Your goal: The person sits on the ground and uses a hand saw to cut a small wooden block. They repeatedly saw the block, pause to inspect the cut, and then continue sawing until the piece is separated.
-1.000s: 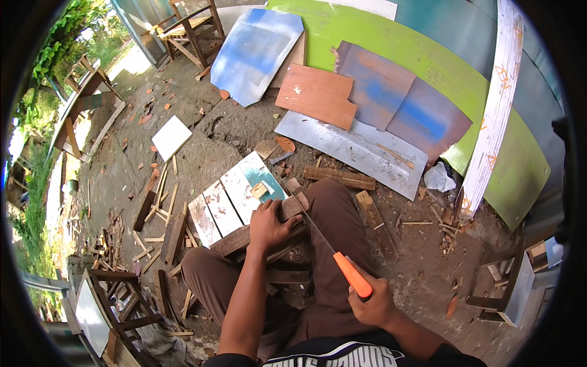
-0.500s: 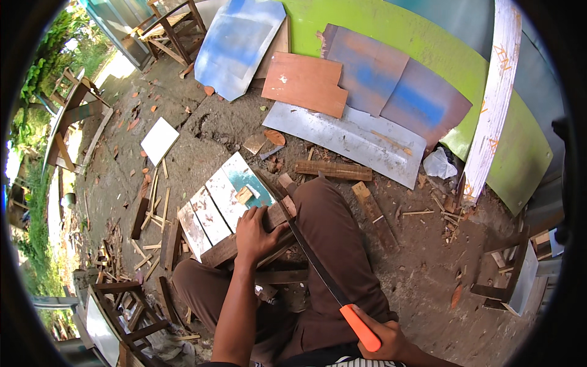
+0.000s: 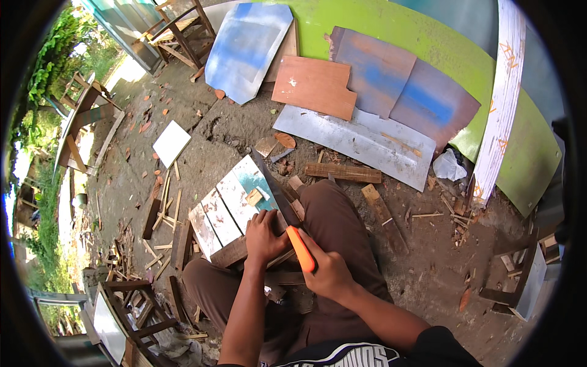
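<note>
My right hand [image 3: 327, 272] is closed around the orange handle of a handsaw [image 3: 301, 249]. Its dark blade points away from me, running past the right end of a brown wooden bar [image 3: 235, 251]. My left hand [image 3: 266, 238] clamps that bar, fingers over its top, just left of the blade. The bar lies along the near edge of a low wooden stool [image 3: 221, 211] with white, chipped slats and a teal patch. A small wood offcut [image 3: 254, 196] rests on the slats. My knees are on both sides of the stool.
Beyond lie a white square board [image 3: 172, 144], a brown plank [image 3: 342, 172] and a grey metal sheet [image 3: 361, 144]. Painted panels [image 3: 247, 52] lean against a green sheet [image 3: 513, 159]. Wood strips litter the ground leftward. A wooden frame [image 3: 131, 318] stands lower left.
My right hand has pushed the saw forward and left, so the handle is now close to my left hand and the blade reaches past the stool. My left hand stays on the bar.
</note>
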`<state>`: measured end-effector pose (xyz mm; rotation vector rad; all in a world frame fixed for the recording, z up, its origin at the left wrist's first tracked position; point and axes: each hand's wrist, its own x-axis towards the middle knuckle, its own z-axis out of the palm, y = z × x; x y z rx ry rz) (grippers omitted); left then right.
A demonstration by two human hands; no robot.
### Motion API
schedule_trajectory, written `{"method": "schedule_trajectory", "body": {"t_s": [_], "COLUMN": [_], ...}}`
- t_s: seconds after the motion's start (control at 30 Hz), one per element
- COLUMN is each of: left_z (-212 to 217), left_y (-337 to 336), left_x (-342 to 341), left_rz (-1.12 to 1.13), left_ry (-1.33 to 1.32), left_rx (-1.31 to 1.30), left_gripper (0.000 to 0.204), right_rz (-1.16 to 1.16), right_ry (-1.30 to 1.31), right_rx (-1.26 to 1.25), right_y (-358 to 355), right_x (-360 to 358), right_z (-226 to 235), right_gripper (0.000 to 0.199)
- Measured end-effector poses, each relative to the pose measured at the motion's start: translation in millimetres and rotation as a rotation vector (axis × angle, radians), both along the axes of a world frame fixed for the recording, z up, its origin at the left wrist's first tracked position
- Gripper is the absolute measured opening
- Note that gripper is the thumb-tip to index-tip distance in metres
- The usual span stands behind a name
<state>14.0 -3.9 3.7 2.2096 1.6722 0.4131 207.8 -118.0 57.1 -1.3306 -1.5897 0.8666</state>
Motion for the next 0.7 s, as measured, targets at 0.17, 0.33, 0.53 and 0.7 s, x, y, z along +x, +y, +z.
{"method": "schedule_trajectory", "body": {"t_s": [0.17,0.33,0.53,0.7], "left_z": [0,5,3,-5], "left_y": [-1,0,-3,-8], "left_x": [-1,3,2,-2], "left_rz": [-0.007,-0.003,-0.013,0.026], "left_ry": [0.020,0.003,0.001,0.039], "left_rx": [0.029,0.011,0.056,0.043], "left_gripper": [0.074,0.078,0.076,0.073], "right_rz": [0.078,0.080,-0.126,-0.227], "right_ry": [-0.167,0.000,0.129,0.174], "right_rx": [-0.046,-0.140,-0.054,0.053], "right_y": [-104,-115,56,82], "right_x": [49,56,-2,-24], "right_z": [44,70,7,7], "right_gripper": [0.079,0.074,0.048,0.021]}}
